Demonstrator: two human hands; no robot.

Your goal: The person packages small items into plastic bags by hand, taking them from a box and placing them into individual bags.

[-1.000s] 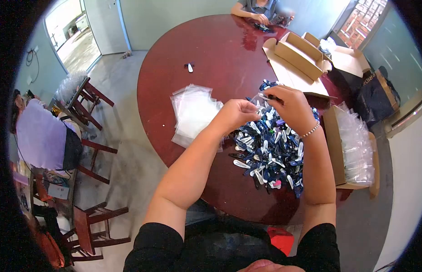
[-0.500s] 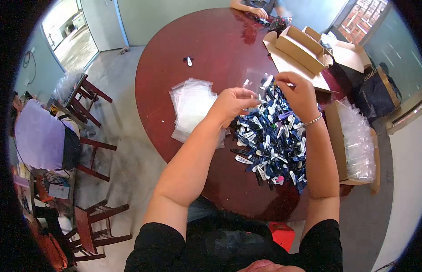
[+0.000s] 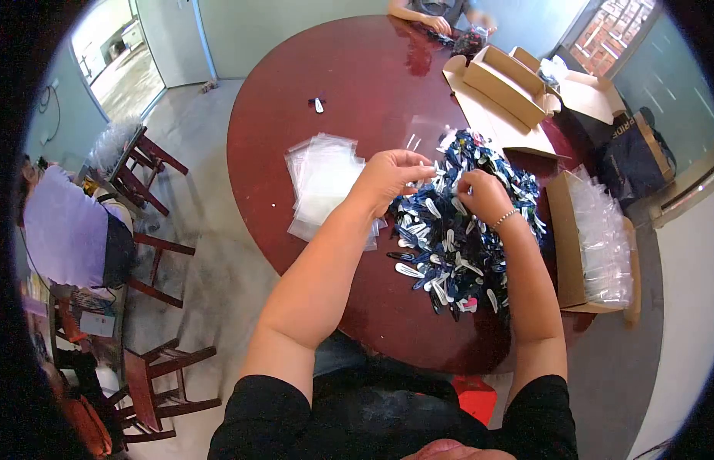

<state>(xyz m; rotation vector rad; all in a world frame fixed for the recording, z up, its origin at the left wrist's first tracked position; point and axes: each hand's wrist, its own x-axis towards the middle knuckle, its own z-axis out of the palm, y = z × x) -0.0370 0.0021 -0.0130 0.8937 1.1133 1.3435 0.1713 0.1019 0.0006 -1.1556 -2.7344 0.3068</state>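
A heap of dark blue, black and white hair clips lies on the round red-brown table. My left hand is at the heap's upper left edge, thumb and fingers pinched on the near edge of a clear plastic bag. Over the middle of the heap is my right hand, its fingers bent down among the clips; whether it grips one is hidden. To the left, beside my left forearm, clear flat bags lie in a loose stack. A single clip rests farther back.
Open cardboard boxes stand at the back right. A carton of filled-looking clear bags is at the right edge. Across the table, a co-worker's hands are near dark items. Another person sits at the left, near wooden stools.
My right hand has moved down and toward me from the bag's opening to the middle of the clip heap. My left hand has stayed nearly in place with the bag.
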